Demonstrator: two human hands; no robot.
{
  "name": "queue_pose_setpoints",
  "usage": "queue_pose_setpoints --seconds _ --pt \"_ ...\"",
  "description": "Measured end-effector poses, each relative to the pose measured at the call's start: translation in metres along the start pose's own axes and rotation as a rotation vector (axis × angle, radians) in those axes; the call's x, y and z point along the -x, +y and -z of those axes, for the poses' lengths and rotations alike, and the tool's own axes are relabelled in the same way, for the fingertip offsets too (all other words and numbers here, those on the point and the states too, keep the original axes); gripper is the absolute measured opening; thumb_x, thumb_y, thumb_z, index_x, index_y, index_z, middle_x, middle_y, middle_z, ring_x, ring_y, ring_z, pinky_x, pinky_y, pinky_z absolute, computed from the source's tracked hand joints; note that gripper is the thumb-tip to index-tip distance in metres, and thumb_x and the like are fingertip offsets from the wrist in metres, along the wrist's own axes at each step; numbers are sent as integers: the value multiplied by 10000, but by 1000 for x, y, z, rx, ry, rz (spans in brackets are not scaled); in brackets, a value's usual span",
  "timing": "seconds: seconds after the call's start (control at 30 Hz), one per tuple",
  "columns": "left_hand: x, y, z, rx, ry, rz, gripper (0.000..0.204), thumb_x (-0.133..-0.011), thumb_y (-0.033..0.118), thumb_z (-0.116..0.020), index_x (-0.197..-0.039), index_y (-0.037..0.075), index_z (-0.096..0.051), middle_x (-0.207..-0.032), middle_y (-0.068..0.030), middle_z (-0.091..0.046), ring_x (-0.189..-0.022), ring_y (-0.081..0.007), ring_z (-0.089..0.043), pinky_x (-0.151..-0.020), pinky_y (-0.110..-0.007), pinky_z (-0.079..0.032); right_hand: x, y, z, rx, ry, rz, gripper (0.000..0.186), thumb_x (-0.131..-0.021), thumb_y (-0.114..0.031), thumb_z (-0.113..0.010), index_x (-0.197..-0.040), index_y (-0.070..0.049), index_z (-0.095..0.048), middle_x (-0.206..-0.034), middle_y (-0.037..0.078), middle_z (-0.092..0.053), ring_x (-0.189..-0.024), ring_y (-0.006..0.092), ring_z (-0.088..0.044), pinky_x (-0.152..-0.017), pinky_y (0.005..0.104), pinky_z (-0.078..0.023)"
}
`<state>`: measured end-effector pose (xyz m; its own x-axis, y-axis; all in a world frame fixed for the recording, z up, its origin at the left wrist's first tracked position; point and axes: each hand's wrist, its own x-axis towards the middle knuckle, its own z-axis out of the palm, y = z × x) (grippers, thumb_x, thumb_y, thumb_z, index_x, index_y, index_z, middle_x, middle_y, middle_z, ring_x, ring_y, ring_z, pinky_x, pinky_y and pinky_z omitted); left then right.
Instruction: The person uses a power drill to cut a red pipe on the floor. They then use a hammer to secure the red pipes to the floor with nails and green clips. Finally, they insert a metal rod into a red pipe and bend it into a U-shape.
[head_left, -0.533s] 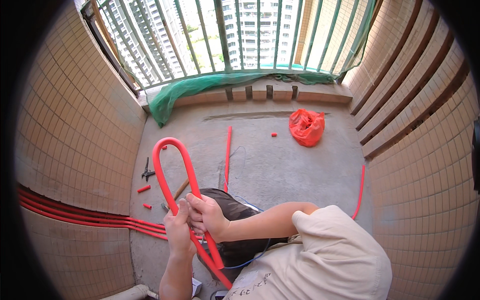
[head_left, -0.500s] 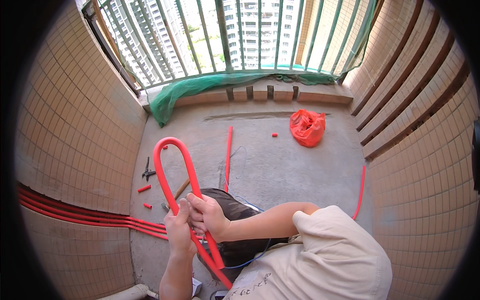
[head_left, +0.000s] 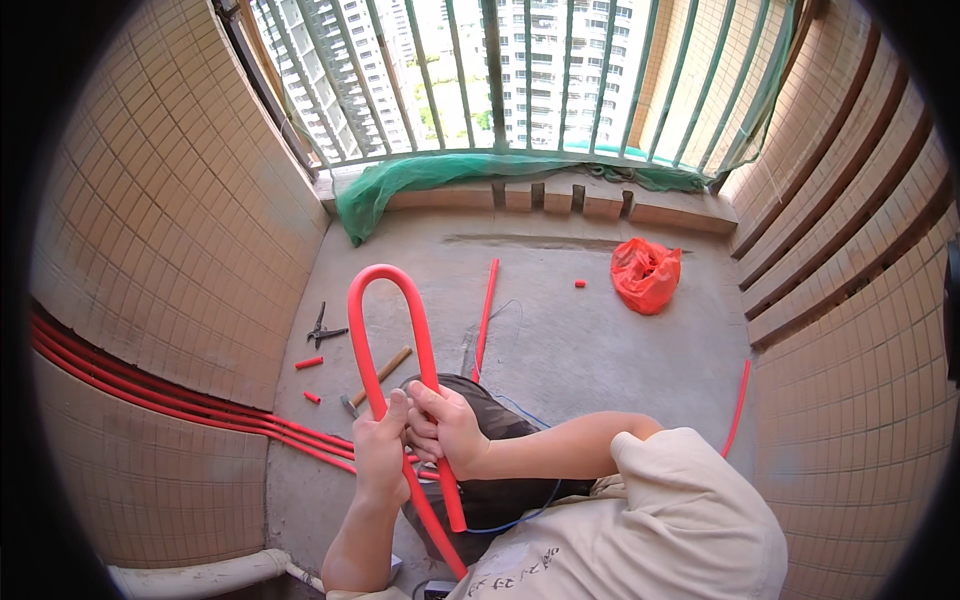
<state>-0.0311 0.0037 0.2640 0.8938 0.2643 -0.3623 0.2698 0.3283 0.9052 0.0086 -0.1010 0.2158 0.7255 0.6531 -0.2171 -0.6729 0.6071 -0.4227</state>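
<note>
A red plastic conduit pipe (head_left: 385, 270) is bent into a narrow upright loop in front of me. My left hand (head_left: 383, 445) is closed round its left leg, thumb up. Just beside it, my right hand (head_left: 450, 430) grips the right leg, and the two hands nearly touch. Below my hands, the right leg ends near my lap, while the left leg runs down past the lower edge. A thin blue cord (head_left: 520, 522) hangs below the pipe's end. Some of my fingers are hidden behind the pipe and each other.
On the concrete floor lie a hammer (head_left: 385, 372), a black pipe cutter or pliers (head_left: 322, 328), short red offcuts (head_left: 309, 363), a long red pipe (head_left: 486, 315) and a red plastic bag (head_left: 645, 276). Red conduits (head_left: 190, 412) run along the left wall. Railings (head_left: 490, 90) and green netting (head_left: 400, 183) stand ahead.
The view has shifted, so the surroundings sit farther right and slightly lower. The loop's legs are drawn a little closer together; both hands keep their grip.
</note>
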Motion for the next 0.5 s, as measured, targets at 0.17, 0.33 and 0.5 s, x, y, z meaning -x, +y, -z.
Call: queue_pose_setpoints --seconds 0.17,0.33,0.5 --pt "0 2 -2 -18 -1 -20 362 -1062 298 -533 -876 -6 -596 -688 -87 -630 -481 -161 -619 -410 -252 -509 -2 -1 6 -21 -37 -3 377 -1073 -364 -477 -786 -129 -409 -549 -13 -369 -387 109 -356 -377 267 -337" --pt "7 15 8 -53 18 -27 390 -1062 333 -529 -949 -30 -618 -746 -82 -646 -613 -155 -643 -577 -277 -555 -5 -8 4 2 -89 -90 357 -1075 -347 -473 -794 -136 -409 -550 -13 -359 -396 106 -354 -382 263 -325" --pt "29 35 54 -227 23 6 367 -1024 324 -609 -878 -12 -600 -795 -125 -671 -619 -171 -656 -598 -284 -545 -7 -39 13 116 -210 -220 246 -1067 -295 -514 -903 -136 -423 -550 -22 -353 -390 91 -343 -371 258 -289"
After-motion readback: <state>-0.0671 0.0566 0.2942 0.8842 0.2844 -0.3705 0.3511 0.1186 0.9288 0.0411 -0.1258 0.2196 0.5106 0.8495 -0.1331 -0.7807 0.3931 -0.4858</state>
